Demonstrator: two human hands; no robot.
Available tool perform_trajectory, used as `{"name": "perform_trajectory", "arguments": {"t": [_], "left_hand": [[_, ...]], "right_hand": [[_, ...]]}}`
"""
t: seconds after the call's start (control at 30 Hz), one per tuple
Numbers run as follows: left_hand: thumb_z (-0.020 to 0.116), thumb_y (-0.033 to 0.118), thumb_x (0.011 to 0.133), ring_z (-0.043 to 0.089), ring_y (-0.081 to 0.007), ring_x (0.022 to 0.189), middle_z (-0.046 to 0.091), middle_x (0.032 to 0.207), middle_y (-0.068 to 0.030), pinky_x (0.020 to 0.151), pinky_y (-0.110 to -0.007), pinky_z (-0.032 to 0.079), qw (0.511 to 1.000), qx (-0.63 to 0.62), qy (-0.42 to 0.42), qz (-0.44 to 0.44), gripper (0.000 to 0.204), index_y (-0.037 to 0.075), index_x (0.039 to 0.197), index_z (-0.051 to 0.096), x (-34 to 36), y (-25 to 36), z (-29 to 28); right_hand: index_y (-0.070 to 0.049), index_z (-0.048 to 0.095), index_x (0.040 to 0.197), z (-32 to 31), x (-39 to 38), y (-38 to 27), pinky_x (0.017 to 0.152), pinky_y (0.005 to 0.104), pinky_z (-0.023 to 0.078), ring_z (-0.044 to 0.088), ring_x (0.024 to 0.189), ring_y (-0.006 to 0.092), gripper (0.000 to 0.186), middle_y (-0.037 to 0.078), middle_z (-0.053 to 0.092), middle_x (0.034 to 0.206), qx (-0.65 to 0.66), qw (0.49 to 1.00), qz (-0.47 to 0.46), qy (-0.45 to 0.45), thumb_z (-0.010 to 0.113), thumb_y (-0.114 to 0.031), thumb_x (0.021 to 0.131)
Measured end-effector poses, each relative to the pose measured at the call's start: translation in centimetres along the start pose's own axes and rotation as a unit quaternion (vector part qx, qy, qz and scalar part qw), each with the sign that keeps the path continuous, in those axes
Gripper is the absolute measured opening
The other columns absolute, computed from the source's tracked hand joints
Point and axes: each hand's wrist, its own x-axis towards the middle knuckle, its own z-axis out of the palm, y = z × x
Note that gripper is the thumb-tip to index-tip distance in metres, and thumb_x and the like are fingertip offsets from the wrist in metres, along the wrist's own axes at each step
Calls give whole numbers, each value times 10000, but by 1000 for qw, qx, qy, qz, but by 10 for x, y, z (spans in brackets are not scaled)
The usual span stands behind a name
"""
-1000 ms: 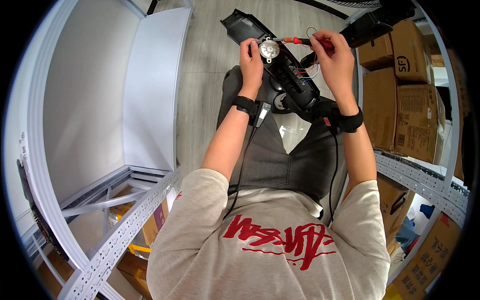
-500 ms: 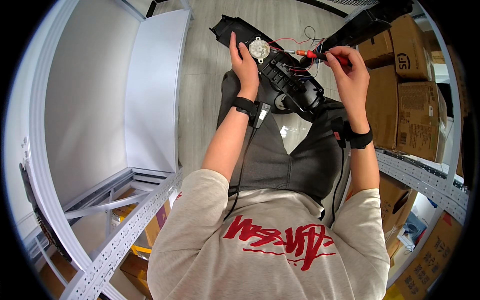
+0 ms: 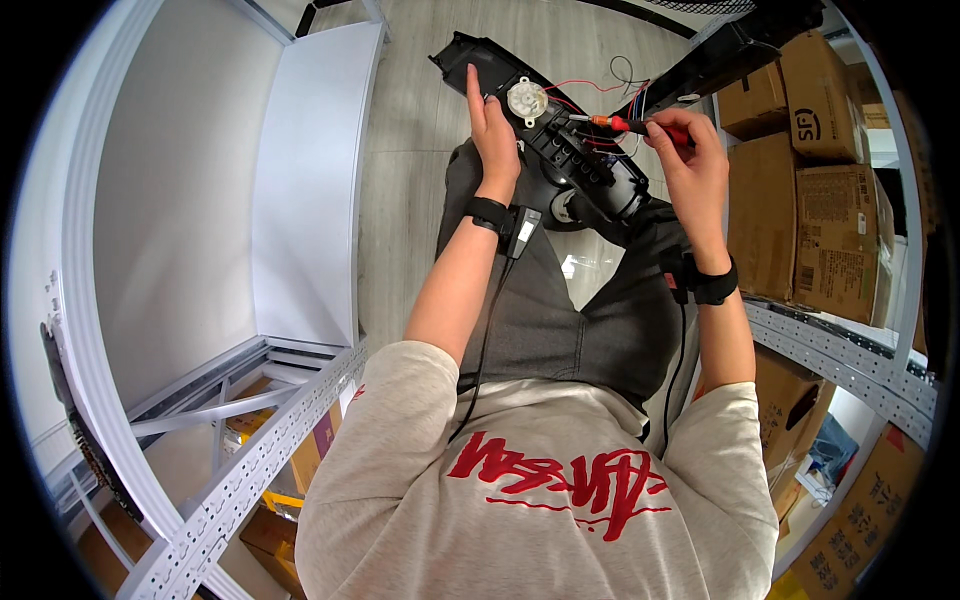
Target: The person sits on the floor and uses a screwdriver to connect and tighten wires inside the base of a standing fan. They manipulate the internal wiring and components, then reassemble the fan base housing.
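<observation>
Evidently, I find the work partway along. The black housing lies slantwise before the person's knees, its inner side exposed. I judge the opening-up done. The pale round part sits on the housing's upper portion; whether it is fastened, I cannot tell. Outstanding, as I see it: red wires run loose and the inside is uncovered.

Condition of the round part: whitish, disc-shaped, with 2 small lugs at opposite edges. Lower down, the housing carries a black row of raised fittings. I note no damage at this resolution.

Hands: the 2 are apart. The right hand is closed around a red-and-black screwdriver, its tip near the round part; contact with the housing is unclear. The left hand is at the housing's edge, index finger straight; I cannot tell whether its hidden fingers grip.
</observation>
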Motion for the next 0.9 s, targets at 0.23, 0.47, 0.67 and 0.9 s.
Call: {"name": "perform_trajectory", "arguments": {"t": [0.23, 0.47, 0.67, 0.9], "left_hand": [[447, 153, 1061, 372, -203, 1390, 270, 1610, -88, 1141, -337, 316, 997, -41, -41, -50, 544, 132, 1576, 274, 1, -4, -3], [604, 132, 981, 323, -223, 1439, 253, 1620, -127, 1162, -332, 277, 998, -17, -48, -39, 696, 97, 1579, 249, -2, -2, 2], [640, 34, 939, 448, -190, 1321, 261, 1604, -128, 1060, -310, 410, 991, -74, -84, -73, 793, 131, 1597, 210, -4, 0, 1], [633, 28, 945, 562, -134, 1128, 398, 1491, -85, 888, -271, 505, 989, -95, -88, -77, 854, 225, 1615, 140, -9, 13, 6]], "right_hand": [[1, 681, 1006, 8, -5, 13, 741, 261, 539, 670, 835, 137, 120, 67, 643, 970, 9, 1000, 18, 5, 711, -35, 896], [20, 659, 1051, 13, -9, 44, 801, 256, 567, 668, 871, 133, 129, 49, 654, 977, 168, 980, 100, 22, 679, -18, 929], [35, 643, 1065, 27, -20, 54, 819, 264, 573, 691, 903, 148, 141, 87, 685, 985, 252, 957, 141, 28, 669, -13, 935], [28, 629, 1079, 30, -27, 69, 844, 261, 562, 694, 893, 150, 164, 70, 684, 971, 325, 929, 172, 38, 681, -20, 931]]}}
